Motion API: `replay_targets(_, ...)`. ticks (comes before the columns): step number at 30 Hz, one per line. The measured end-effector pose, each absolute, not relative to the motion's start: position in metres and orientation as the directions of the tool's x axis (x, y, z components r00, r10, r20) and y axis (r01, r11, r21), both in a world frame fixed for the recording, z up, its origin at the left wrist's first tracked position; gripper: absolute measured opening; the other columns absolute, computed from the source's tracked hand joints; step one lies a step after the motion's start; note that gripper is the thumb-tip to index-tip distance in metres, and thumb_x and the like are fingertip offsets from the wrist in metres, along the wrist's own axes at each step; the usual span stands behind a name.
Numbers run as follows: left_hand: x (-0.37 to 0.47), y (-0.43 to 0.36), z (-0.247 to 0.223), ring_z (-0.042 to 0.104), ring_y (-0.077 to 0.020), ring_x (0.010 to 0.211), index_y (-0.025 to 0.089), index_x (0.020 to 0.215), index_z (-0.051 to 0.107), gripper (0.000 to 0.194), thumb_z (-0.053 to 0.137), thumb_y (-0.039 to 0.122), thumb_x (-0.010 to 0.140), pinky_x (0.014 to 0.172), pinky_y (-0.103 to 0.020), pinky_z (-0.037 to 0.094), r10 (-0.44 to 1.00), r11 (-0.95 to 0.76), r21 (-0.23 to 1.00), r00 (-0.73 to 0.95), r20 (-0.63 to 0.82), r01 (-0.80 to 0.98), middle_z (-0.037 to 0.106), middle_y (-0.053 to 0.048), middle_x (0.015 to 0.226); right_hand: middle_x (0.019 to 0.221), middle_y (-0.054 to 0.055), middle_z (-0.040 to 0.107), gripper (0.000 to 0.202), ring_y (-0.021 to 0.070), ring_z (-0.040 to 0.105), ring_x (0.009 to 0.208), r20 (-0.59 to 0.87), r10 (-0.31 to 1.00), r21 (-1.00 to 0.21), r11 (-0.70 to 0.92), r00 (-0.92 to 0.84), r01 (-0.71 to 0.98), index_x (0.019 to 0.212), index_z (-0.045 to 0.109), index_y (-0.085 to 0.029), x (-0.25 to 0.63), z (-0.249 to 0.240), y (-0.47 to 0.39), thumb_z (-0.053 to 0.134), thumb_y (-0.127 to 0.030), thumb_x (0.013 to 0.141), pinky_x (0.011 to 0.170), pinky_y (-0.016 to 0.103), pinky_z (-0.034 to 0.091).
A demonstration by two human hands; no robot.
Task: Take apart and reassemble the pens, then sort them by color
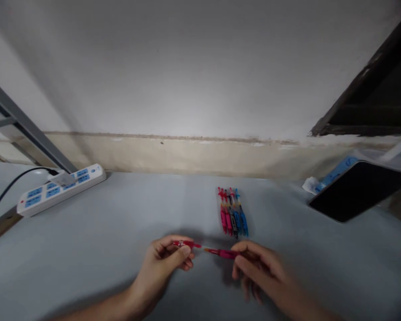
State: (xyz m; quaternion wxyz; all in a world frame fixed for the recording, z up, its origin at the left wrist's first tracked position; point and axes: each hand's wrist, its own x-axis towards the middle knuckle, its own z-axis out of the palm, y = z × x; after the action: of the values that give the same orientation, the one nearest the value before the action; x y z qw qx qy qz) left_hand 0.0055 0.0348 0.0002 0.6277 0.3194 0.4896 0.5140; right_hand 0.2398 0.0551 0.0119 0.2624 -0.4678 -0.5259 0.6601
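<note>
Between thumb and fingers, my left hand (169, 258) pinches a small red pen part (183, 244), its narrow tip pointing right. My right hand (259, 267) is closed on a dark pink pen barrel (225, 253), whose thin orange-brown end faces left. The two pieces almost line up over the table; blur hides whether they touch. Just beyond my right hand lies a row of several pens (233, 214) in pink, black and blue, side by side, with clear sections at their far ends.
A white power strip (87, 177) with blue sockets and a plugged-in black cable (13, 187) is at the left. On the right, a dark-screened tablet or phone (361, 191) leans near a blue packet (337, 171). The grey table (137, 200) meets a wall behind.
</note>
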Motion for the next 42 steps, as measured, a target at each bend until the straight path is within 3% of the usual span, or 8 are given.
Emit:
replay_targets(3, 0.005, 0.035, 0.000, 0.063, -0.0114, 0.053, 0.017, 0.081, 0.080, 0.024, 0.087, 0.035, 0.067, 0.054, -0.022, 0.051, 0.959, 0.266, 0.904, -0.002, -0.283, -0.336, 0.074, -0.003, 0.063, 0.058, 0.000, 0.063, 0.053, 0.0065, 0.058, 0.038, -0.432, 0.771, -0.899, -0.407, -0.468, 0.160, 0.073, 0.055, -0.017, 0.241, 0.013, 0.057, 0.048, -0.067, 0.087, 0.034, 0.013, 0.032)
replay_targets(7, 0.006, 0.035, 0.001, 0.064, -0.0113, 0.054, 0.018, 0.082, 0.080, 0.023, 0.087, 0.035, 0.067, 0.054, -0.021, 0.050, 0.957, 0.270, 0.895, -0.002, -0.289, -0.356, 0.074, -0.003, 0.063, 0.068, -0.002, 0.066, 0.042, 0.0052, 0.058, 0.040, -0.387, 0.816, -0.920, -0.374, -0.429, 0.120, 0.079, 0.055, -0.018, 0.241, 0.018, 0.058, 0.067, -0.059, 0.079, 0.035, 0.014, 0.032)
replay_targets(11, 0.006, 0.035, 0.001, 0.063, -0.0118, 0.053, 0.017, 0.080, 0.080, 0.024, 0.088, 0.035, 0.065, 0.053, -0.022, 0.050, 0.954, 0.277, 0.886, -0.003, -0.300, -0.372, 0.074, -0.003, 0.062, 0.054, -0.003, 0.061, 0.050, 0.0046, 0.053, 0.034, -0.448, 0.791, -0.891, -0.432, -0.417, 0.139, 0.070, 0.054, -0.018, 0.242, 0.020, 0.057, 0.054, -0.065, 0.085, 0.033, 0.014, 0.026)
replay_targets(15, 0.005, 0.035, 0.000, 0.064, -0.0112, 0.053, 0.018, 0.080, 0.080, 0.023, 0.088, 0.035, 0.066, 0.053, -0.021, 0.050, 0.957, 0.269, 0.886, 0.000, -0.291, -0.377, 0.074, -0.003, 0.062, 0.069, -0.004, 0.065, 0.040, 0.0025, 0.054, 0.037, -0.384, 0.819, -0.917, -0.394, -0.426, 0.070, 0.080, 0.052, -0.020, 0.244, 0.020, 0.057, 0.069, -0.056, 0.079, 0.034, 0.013, 0.028)
replay_targets(18, 0.004, 0.034, -0.001, 0.063, -0.0105, 0.053, 0.018, 0.081, 0.080, 0.023, 0.087, 0.035, 0.067, 0.052, -0.020, 0.049, 0.958, 0.270, 0.886, 0.015, -0.286, -0.376, 0.074, -0.002, 0.063, 0.063, -0.003, 0.064, 0.045, 0.0036, 0.053, 0.033, -0.444, 0.790, -0.887, -0.455, -0.422, 0.080, 0.076, 0.051, -0.019, 0.243, 0.017, 0.057, 0.059, -0.063, 0.084, 0.031, 0.013, 0.025)
replay_targets(24, 0.004, 0.032, 0.000, 0.060, -0.0095, 0.051, 0.017, 0.078, 0.077, 0.020, 0.084, 0.034, 0.072, 0.051, -0.020, 0.046, 0.965, 0.250, 0.895, 0.020, -0.261, -0.369, 0.071, -0.001, 0.060, 0.067, -0.001, 0.066, 0.031, 0.0099, 0.063, 0.052, -0.354, 0.818, -0.909, -0.414, -0.454, -0.038, 0.075, 0.054, -0.020, 0.243, 0.015, 0.054, 0.067, -0.046, 0.084, 0.041, 0.017, 0.041)
replay_targets(32, -0.002, 0.034, 0.003, 0.059, -0.0097, 0.054, 0.018, 0.073, 0.071, 0.020, 0.079, 0.035, 0.078, 0.053, -0.019, 0.044, 0.979, 0.170, 0.910, -0.040, -0.199, -0.378, 0.069, 0.001, 0.061, 0.054, -0.006, 0.058, 0.018, 0.0085, 0.051, 0.045, -0.309, 0.911, -0.931, -0.348, -0.275, -0.107, 0.066, 0.051, -0.022, 0.245, 0.028, 0.051, 0.066, -0.026, 0.076, 0.044, 0.021, 0.036)
replay_targets(42, -0.002, 0.033, 0.009, 0.059, -0.0100, 0.057, 0.018, 0.074, 0.070, 0.018, 0.077, 0.033, 0.081, 0.056, -0.019, 0.044, 0.983, 0.129, 0.891, -0.059, -0.172, -0.435, 0.069, 0.001, 0.062, 0.047, -0.006, 0.054, 0.017, 0.0066, 0.041, 0.040, -0.270, 0.955, -0.933, -0.291, -0.120, -0.210, 0.059, 0.055, -0.021, 0.248, 0.025, 0.054, 0.071, -0.024, 0.065, 0.039, 0.018, 0.030)
